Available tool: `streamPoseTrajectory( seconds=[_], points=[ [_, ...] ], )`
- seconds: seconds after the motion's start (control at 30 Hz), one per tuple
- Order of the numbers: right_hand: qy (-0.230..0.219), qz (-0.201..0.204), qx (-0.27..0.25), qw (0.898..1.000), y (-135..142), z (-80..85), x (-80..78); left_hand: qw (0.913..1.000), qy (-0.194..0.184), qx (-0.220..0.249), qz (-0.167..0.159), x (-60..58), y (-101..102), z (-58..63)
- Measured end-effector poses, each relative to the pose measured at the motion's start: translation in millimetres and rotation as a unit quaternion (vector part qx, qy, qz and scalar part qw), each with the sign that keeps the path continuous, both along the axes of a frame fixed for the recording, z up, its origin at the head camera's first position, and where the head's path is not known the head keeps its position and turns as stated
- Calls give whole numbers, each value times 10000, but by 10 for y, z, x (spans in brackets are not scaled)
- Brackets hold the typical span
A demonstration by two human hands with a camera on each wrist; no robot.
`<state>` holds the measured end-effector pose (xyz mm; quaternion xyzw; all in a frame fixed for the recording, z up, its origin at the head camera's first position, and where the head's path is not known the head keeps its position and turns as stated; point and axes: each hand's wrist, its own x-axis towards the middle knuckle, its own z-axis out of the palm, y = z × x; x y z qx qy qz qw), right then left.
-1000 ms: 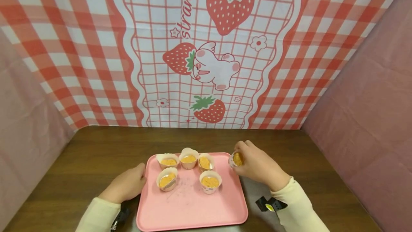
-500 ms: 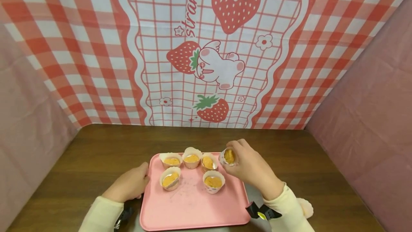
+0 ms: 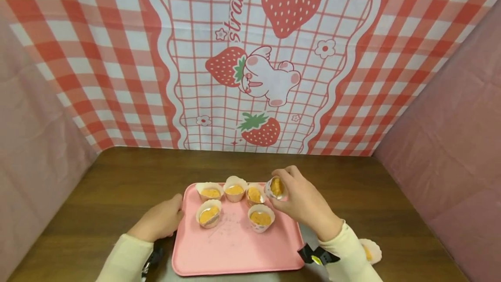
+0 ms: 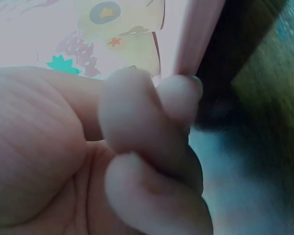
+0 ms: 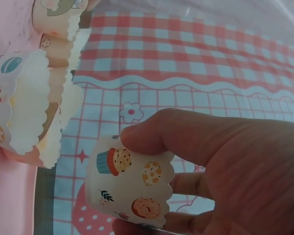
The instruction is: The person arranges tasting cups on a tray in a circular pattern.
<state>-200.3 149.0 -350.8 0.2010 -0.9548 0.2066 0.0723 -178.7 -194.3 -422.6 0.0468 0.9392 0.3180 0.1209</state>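
Observation:
My right hand (image 3: pixel 307 201) grips a cupcake (image 3: pixel 275 187) by its printed paper cup, tilted so the yellow cake top faces the palm. It is raised over the back right corner of a pink tray (image 3: pixel 238 253). In the right wrist view, the thumb and fingers pinch the cup (image 5: pixel 130 178) from opposite sides. At the tray's left edge my left hand (image 3: pixel 160 219) holds the rim, its fingers curled in the left wrist view. Several cupcakes stand on the tray, among them a back left cupcake (image 3: pixel 210 192) and a front right cupcake (image 3: pixel 261 218).
Another paper-cup cupcake (image 3: pixel 370 250) lies on the brown table (image 3: pixel 364 199) to the right, partly behind the right sleeve. A red checked strawberry cloth (image 3: pixel 270 77) hangs at the back, with pink cloths at both sides.
My right hand has carried the cupcake leftward, from beyond the tray's right edge to its back right corner. The cupcake on the table at right has come into view. My left hand stays at the tray.

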Motion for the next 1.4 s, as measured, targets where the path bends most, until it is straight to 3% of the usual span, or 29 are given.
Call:
streamPoseTrajectory(
  seconds=[0.2,0.67,0.87,1.1,1.4],
  points=[
    [219,-79,9,9997,33,16,-26,9998,186,-54,-86,-53,46,-24],
    [188,-49,48,9998,-78,-76,-43,9982,383,-426,-176,-50,-39,-27],
    [407,73,32,9991,-102,-80,-47,9979,441,-434,-174,-48,-41,-22],
    [242,375,39,9990,-153,-88,-16,9980,414,-450,-147,-39,-37,-29],
    [558,584,-56,9967,-192,-85,-7,9986,321,-415,-117,-50,-29,-11]
  ],
)
